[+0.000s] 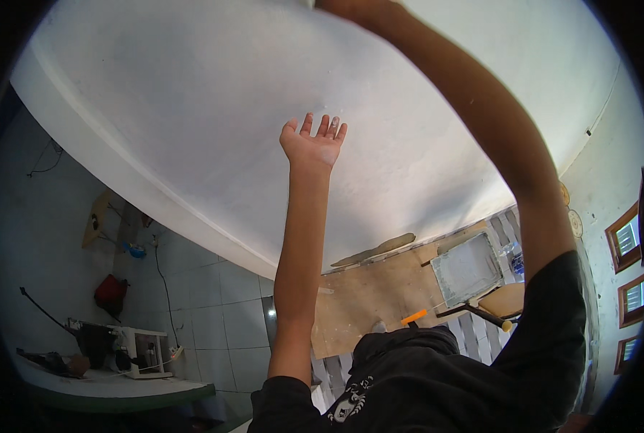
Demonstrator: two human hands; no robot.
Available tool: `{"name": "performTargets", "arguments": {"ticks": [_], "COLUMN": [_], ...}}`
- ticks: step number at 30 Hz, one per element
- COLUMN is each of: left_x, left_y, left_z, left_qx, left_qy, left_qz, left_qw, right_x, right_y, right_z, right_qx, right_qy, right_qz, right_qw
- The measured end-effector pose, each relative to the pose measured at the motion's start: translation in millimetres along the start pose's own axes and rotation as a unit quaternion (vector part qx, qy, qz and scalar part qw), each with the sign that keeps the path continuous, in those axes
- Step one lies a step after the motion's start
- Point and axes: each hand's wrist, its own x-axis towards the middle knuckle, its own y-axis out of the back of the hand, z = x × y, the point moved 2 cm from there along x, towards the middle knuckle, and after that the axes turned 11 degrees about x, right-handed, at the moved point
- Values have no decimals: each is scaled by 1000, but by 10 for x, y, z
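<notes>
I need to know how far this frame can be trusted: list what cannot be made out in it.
- Right hand, head view: cut off by the top edge, so its grip and anything it holds are unseen.
- Left hand, head view: lies flat against the white wall; its palm side is hidden.
- Clutter on the green shelf: too small and dark to identify.
- Grey tray: contents unclear.

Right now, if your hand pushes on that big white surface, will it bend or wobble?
Probably not: the white surface runs broad and seamless past the open left hand, so it looks rigid. Whitish marks on the fingers suggest it may rub off chalky rather than feel slippery.
</notes>
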Motion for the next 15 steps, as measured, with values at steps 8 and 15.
{"name": "performTargets", "arguments": {"ticks": [8,15], "left_x": [-24,-104], "left_y": [93,15], "left_z": [58,12], "left_qx": [7,10], "left_qy": [-13,-8], "left_qz": [-3,6], "left_qw": [1000,1000], "right_x": [-1038,218], "right_y": [-290,206], "right_z": [-559,-54], "right_qx": [39,100], "right_qy": [-37,-248], "right_qz": [-61,-237], "right_qw": [997,934]}}
